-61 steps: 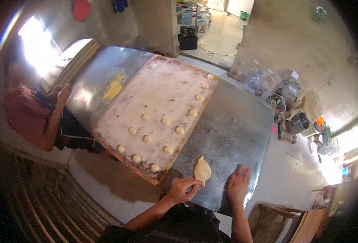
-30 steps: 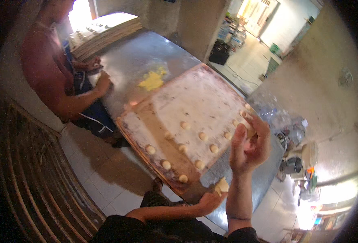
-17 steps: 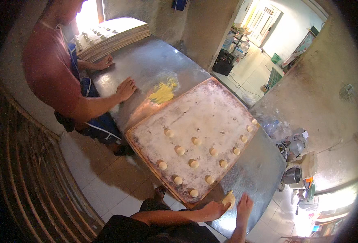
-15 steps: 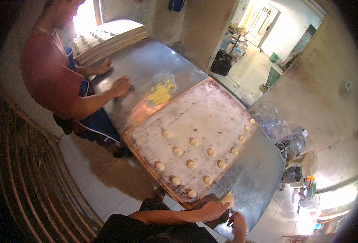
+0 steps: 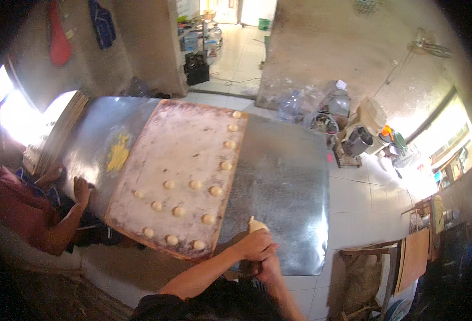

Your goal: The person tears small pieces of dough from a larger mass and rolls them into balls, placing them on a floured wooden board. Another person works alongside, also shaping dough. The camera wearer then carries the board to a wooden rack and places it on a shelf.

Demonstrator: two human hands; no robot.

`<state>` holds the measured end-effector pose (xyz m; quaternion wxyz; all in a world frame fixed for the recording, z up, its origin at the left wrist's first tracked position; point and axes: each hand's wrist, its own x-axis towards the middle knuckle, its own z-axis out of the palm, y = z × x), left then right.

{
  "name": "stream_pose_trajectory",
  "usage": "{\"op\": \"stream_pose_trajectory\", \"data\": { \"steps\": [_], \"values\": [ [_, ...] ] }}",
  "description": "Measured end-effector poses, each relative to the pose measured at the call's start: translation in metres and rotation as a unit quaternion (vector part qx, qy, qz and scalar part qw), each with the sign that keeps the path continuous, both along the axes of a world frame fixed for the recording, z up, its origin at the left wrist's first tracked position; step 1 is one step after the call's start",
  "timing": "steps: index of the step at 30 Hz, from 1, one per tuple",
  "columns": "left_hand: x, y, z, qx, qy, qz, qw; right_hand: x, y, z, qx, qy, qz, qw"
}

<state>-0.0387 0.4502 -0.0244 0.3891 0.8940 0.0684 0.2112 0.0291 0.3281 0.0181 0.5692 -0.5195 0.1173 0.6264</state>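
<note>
My left hand [image 5: 253,245] is closed around a lump of pale dough [image 5: 257,224], whose tip sticks out past the fingers above the bare metal tabletop [image 5: 287,176]. Pressed close against it, just below and to the right, is my right hand [image 5: 268,266]. Its fingers are curled in, and what they hold, if anything, is hidden. To the left lies a floured board [image 5: 161,144] with several small round dough balls [image 5: 178,211] set apart in loose rows, mostly at its near end and along its right edge.
A yellow smear [image 5: 119,153] marks the metal beyond the board. At the far left a co-worker's hands [image 5: 81,190] rest at the table edge beside a stack of boards [image 5: 59,128]. Pots and buckets [image 5: 360,140] stand on the floor at right. A wooden stand [image 5: 372,267] is near right.
My view has turned to the right. My right hand has come up against my left, which still grips the dough. The co-worker's hands stay by the table.
</note>
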Motion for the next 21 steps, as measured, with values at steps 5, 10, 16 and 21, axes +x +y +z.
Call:
{"op": "stream_pose_trajectory", "data": {
  "steps": [5, 10, 16, 21],
  "values": [
    [0.005, 0.001, 0.009, -0.006, -0.009, 0.082, 0.997, 0.014, -0.059, 0.028, 0.075, -0.702, 0.246, 0.664],
    [0.004, 0.006, 0.031, 0.075, 0.081, 0.088, 0.990, 0.082, -0.068, 0.037, -0.033, -0.709, 0.394, 0.584],
    [0.001, -0.018, 0.065, 0.085, -0.031, 0.160, 0.983, 0.108, 0.045, -0.033, -0.003, -0.862, 0.321, 0.393],
    [-0.028, -0.039, 0.067, 0.088, -0.053, 0.277, 0.955, 0.138, -0.026, -0.017, -0.030, -0.713, 0.449, 0.537]
  ]
}}
